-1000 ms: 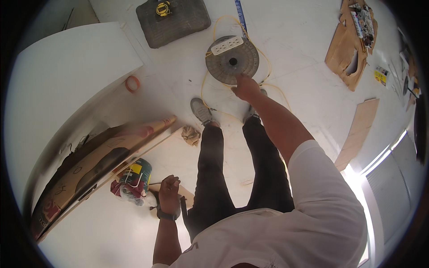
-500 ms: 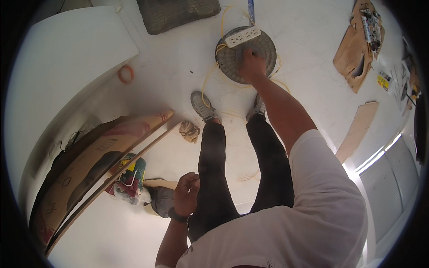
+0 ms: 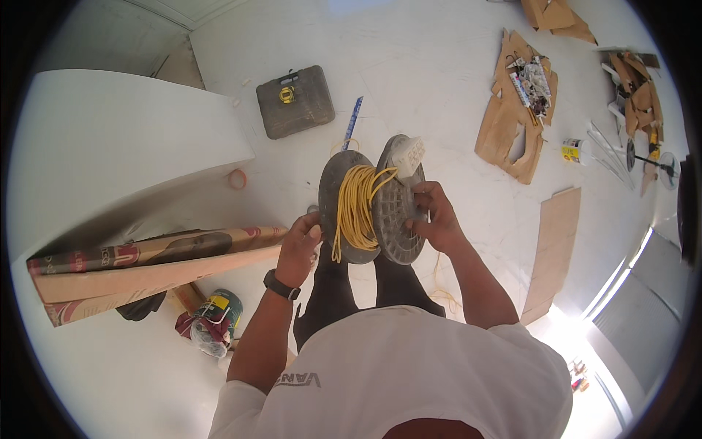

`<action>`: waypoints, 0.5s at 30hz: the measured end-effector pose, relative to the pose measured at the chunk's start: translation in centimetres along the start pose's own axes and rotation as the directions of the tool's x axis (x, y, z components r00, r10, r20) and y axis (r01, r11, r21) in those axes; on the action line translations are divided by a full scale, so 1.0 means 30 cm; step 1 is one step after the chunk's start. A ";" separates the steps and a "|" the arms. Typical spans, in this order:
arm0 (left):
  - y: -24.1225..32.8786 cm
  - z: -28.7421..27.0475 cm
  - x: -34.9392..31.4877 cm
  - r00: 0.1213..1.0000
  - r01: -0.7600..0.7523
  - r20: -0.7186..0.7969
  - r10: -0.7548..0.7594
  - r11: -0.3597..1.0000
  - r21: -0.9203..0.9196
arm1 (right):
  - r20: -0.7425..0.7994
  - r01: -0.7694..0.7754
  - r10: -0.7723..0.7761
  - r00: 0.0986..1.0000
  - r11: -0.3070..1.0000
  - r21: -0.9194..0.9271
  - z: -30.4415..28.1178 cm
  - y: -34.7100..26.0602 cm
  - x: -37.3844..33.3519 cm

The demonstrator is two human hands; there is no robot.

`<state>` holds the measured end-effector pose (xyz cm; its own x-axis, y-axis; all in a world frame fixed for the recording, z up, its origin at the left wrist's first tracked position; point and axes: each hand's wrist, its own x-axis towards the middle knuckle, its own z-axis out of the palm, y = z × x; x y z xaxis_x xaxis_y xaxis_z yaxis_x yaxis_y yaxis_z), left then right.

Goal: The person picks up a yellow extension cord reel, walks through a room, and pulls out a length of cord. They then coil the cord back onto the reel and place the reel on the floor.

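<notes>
A cord reel point(image 3: 390, 211) with two grey round flanges is held up on edge in front of my legs. Yellow extension cord point(image 3: 358, 208) is wound round its core. A white power strip point(image 3: 409, 156) rests against the top of the right flange. My left hand point(image 3: 298, 247) grips the outer side of the left flange, fingers partly hidden behind it. With bent fingers, my right hand point(image 3: 439, 218) holds the right flange at its outer face and rim.
Beyond the reel lie a blue level-like bar point(image 3: 353, 121) and a dark tool case point(image 3: 295, 102) with a yellow tape measure on top. Long cardboard boxes point(image 3: 168, 256) stand at the left, near a green bucket point(image 3: 221, 307). Cardboard pieces point(image 3: 552, 249) and a white tub point(image 3: 575, 151) are at the right.
The reel, flat on the floor under my right hand before, is now raised and turned on edge. My left hand has come up from beside my thigh to the left flange.
</notes>
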<state>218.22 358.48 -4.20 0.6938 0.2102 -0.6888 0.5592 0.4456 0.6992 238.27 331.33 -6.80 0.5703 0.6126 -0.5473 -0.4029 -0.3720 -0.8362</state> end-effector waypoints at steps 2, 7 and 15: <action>0.119 0.079 -0.073 0.985 -0.095 0.139 0.101 0.994 -0.045 | -0.017 0.078 -0.076 0.997 0.984 0.158 -0.005 -0.135 -0.105; 0.517 0.184 -0.229 0.869 -0.179 0.376 0.323 0.912 -0.370 | -0.080 0.332 -0.325 0.942 0.880 0.340 -0.040 -0.526 -0.267; 0.809 0.381 -0.465 0.826 -0.265 0.322 0.462 0.823 -0.502 | -0.095 0.539 -0.531 0.842 0.822 0.182 -0.031 -0.965 -0.486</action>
<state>227.30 356.43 24.58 0.9779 0.0995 -0.1841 0.0484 0.7481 0.6618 242.28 332.50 25.35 0.7621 0.6472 -0.0201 -0.1542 0.1512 -0.9764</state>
